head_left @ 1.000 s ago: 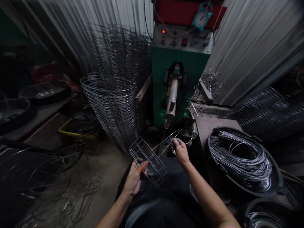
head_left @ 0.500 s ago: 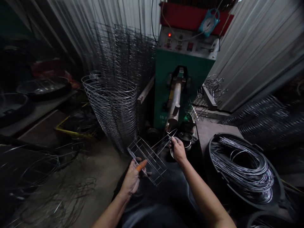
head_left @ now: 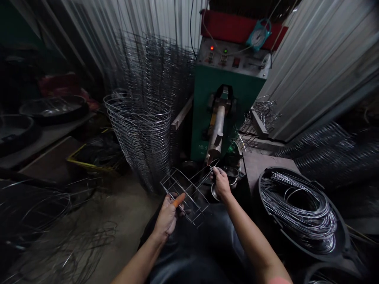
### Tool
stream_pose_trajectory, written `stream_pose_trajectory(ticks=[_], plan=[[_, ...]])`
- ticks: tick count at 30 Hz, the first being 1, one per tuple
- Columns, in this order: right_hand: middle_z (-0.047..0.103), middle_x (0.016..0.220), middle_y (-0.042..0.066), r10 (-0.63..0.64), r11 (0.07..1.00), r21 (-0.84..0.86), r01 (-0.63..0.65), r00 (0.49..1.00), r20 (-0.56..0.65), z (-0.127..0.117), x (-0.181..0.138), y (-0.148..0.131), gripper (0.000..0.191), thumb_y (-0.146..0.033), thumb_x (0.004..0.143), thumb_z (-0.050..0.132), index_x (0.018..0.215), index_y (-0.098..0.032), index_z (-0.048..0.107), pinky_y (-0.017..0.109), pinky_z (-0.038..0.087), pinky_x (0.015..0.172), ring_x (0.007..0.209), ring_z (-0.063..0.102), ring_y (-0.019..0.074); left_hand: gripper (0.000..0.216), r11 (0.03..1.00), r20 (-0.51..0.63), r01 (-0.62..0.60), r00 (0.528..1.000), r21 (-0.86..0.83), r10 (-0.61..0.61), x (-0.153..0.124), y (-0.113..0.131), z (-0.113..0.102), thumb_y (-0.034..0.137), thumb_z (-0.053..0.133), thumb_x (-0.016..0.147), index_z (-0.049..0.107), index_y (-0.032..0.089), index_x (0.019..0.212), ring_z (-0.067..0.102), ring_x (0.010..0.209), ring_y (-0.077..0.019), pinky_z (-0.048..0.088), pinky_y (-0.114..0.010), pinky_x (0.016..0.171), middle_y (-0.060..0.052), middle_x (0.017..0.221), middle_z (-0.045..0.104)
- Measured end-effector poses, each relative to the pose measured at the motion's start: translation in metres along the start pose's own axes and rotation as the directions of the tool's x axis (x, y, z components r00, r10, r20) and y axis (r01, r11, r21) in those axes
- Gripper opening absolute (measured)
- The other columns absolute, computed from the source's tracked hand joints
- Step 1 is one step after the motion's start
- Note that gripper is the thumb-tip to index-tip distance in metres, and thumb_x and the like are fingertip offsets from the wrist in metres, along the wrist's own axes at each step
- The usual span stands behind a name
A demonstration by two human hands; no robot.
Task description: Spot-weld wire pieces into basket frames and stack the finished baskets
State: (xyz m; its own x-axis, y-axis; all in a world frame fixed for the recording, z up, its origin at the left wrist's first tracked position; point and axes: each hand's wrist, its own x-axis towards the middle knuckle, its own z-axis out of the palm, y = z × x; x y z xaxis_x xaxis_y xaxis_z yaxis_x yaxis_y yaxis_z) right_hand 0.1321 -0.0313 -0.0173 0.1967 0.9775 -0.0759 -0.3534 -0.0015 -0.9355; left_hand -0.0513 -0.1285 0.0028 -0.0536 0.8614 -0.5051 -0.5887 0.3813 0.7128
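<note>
Watching head view: left hand (head_left: 168, 215) is gripping the wire frame (head_left: 186, 193) at its near edge, and right hand (head_left: 222, 185) is pinching its far corner. Frame is sitting closer under the welder arm (head_left: 215, 136) tip than a second ago. A green lamp (head_left: 225, 51) is newly glowing, so positioning looks nearly done.

Pretty dim in here from what I see: corrugated metal walls (head_left: 319, 59), concrete floor (head_left: 130, 213), green machine (head_left: 207, 102) at the back, stack of wire baskets (head_left: 142, 134) beside it.

Concrete floor (head_left: 130, 213) with loose wire hoops (head_left: 44, 209) and a tall stack of wire frames (head_left: 142, 134)
</note>
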Motion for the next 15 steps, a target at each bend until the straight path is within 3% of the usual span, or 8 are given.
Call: stream_pose_trajectory(ticks=[5,8,10,12,15], plan=[[0.053,0.062,-0.002,0.053,0.995,-0.085,-0.053,0.999,-0.003,-0.010,-0.007,-0.005,0.031,-0.047,0.068,0.066,0.074,-0.017,0.061,0.021,0.038,0.050,0.052,0.046,0.0079,0.049,1.000,-0.003,0.013,1.000,-0.006,-0.013,-0.003,0.003,0.003,0.026,0.078,0.051,0.042,0.021,0.085,0.046,0.047,-0.0065,0.049,-0.024,0.049,0.010,0.058,0.046],[0.061,0.074,0.002,0.151,0.963,-0.244,-0.115,0.980,0.132,-0.030,-0.037,-0.008,0.037,-0.049,0.071,0.063,0.092,-0.018,0.063,0.025,0.043,0.064,0.065,0.055,0.0121,0.051,1.000,-0.009,-0.006,1.000,-0.021,0.006,-0.005,-0.002,0.005,0.026,0.078,0.051,0.041,0.022,0.085,0.047,0.048,-0.0063,0.049,-0.023,0.049,0.010,0.060,0.046],[0.063,0.079,0.003,0.237,0.926,-0.350,-0.140,0.938,0.252,-0.042,-0.063,-0.008,0.040,-0.050,0.075,0.059,0.098,-0.018,0.062,0.028,0.043,0.072,0.074,0.057,0.0150,0.052,0.999,-0.027,-0.037,0.999,-0.030,0.036,-0.008,-0.007,0.006,0.027,0.078,0.051,0.041,0.022,0.086,0.048,0.049,-0.0059,0.048,-0.021,0.049,0.009,0.062,0.048],[0.063,0.079,0.004,0.256,0.893,-0.440,-0.095,0.911,0.322,-0.047,-0.084,-0.006,0.037,-0.051,0.078,0.056,0.094,-0.018,0.064,0.029,0.042,0.074,0.078,0.057,0.0167,0.052,0.996,-0.039,-0.076,0.996,-0.040,0.075,-0.009,-0.012,0.007,0.027,0.078,0.050,0.041,0.022,0.086,0.049,0.050,-0.0057,0.047,-0.019,0.048,0.009,0.065,0.050],[0.061,0.076,0.003,0.177,0.858,-0.513,0.020,0.926,0.332,-0.044,-0.097,-0.002,0.035,-0.051,0.078,0.054,0.081,-0.018,0.065,0.027,0.041,0.068,0.073,0.054,0.0167,0.051,0.992,-0.026,-0.114,0.993,-0.051,0.113,-0.007,-0.017,0.006,0.026,0.077,0.051,0.041,0.022,0.087,0.049,0.050,-0.0059,0.047,-0.020,0.048,0.009,0.064,0.050]])
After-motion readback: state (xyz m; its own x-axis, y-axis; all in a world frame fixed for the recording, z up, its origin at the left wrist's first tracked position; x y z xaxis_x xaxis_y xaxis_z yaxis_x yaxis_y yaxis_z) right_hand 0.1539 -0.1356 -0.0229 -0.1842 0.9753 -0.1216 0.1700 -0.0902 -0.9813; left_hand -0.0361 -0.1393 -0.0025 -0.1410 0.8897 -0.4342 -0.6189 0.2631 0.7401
